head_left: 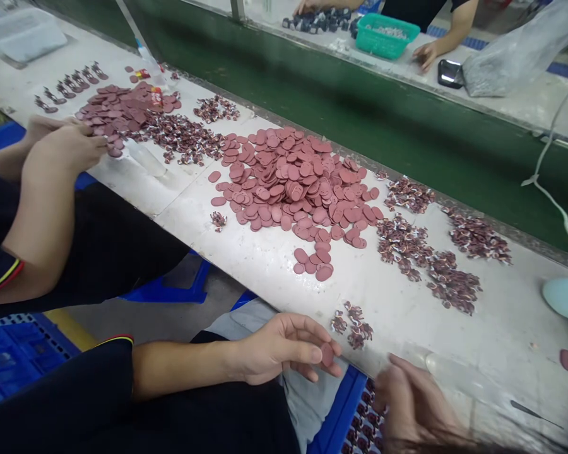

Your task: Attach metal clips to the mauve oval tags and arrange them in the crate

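Observation:
My left hand (284, 347) is closed in a pinch on a flat reddish-brown oval disc (327, 354) over the table's front edge. Just beyond it lie several small dark red figure parts (354, 325). My right hand (414, 400) is at the lower right, smeared by motion, so its fingers and anything in them cannot be made out. Beside it a clear plastic bottle (459, 373) lies on the table. A large heap of similar oval discs (296, 180) spreads across the middle, with piles of small figure parts (454, 280) to its right.
At left, a co-worker's hands (64, 145) work near another disc pile (118, 107) and a row of standing figures (71, 83). A blue crate (334, 419) with rows of pieces sits below the table edge. Another person's hand (426, 55) rests across the green channel (265, 69).

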A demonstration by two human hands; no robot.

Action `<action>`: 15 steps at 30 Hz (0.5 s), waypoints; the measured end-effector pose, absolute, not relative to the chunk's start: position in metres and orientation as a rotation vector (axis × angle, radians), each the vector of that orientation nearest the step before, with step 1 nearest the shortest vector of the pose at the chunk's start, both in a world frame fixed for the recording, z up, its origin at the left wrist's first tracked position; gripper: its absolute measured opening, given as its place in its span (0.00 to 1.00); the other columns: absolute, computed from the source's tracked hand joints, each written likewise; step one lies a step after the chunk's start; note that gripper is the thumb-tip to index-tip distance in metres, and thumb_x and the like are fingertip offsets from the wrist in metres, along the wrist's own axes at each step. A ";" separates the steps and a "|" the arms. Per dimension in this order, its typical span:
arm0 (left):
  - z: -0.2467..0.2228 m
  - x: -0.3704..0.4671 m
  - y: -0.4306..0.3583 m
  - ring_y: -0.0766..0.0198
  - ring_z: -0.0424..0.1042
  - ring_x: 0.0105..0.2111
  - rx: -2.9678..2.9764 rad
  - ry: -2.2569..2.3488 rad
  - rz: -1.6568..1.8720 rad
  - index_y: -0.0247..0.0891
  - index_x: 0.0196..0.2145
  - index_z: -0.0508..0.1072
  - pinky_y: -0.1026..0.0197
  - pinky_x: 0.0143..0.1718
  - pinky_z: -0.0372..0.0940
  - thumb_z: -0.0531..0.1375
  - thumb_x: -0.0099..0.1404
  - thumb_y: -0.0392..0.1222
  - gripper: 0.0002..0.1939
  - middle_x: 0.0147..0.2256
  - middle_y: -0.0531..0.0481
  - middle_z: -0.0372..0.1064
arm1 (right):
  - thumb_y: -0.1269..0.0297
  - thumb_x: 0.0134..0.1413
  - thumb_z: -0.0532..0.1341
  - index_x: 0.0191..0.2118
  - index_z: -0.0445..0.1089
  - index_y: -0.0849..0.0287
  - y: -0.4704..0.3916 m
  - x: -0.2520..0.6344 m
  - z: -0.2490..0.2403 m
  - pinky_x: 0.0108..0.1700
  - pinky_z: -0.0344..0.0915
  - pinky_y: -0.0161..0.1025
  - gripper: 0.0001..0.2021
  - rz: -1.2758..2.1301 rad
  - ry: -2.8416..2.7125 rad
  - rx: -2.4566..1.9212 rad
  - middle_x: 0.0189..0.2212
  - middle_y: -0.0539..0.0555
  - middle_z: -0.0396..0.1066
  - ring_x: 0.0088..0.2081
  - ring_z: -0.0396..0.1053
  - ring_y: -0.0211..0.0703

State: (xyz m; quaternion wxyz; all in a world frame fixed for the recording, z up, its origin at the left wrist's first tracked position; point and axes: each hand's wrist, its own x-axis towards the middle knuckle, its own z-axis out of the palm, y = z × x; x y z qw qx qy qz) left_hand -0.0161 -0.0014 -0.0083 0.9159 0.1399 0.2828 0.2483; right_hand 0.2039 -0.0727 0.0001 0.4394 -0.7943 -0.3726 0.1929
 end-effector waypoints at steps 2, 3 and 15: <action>-0.007 -0.017 0.000 0.55 0.89 0.42 0.285 0.589 0.514 0.38 0.43 0.86 0.68 0.33 0.77 0.84 0.55 0.47 0.22 0.45 0.45 0.86 | 0.46 0.59 0.70 0.45 0.85 0.43 -0.075 0.196 -0.002 0.27 0.78 0.46 0.13 0.290 -1.299 -1.987 0.38 0.53 0.83 0.29 0.79 0.48; -0.006 -0.018 0.000 0.56 0.89 0.42 0.284 0.593 0.515 0.37 0.43 0.86 0.68 0.33 0.77 0.84 0.54 0.47 0.22 0.46 0.45 0.86 | 0.50 0.64 0.69 0.49 0.84 0.46 -0.075 0.193 -0.005 0.31 0.80 0.47 0.13 0.175 -1.490 -1.968 0.42 0.54 0.84 0.33 0.82 0.49; -0.005 -0.020 -0.003 0.54 0.89 0.46 0.303 0.592 0.523 0.37 0.42 0.85 0.68 0.33 0.75 0.83 0.55 0.44 0.20 0.52 0.43 0.85 | 0.48 0.71 0.61 0.54 0.76 0.48 -0.087 0.205 -0.011 0.37 0.85 0.48 0.15 0.206 -1.790 -1.974 0.41 0.53 0.83 0.37 0.84 0.51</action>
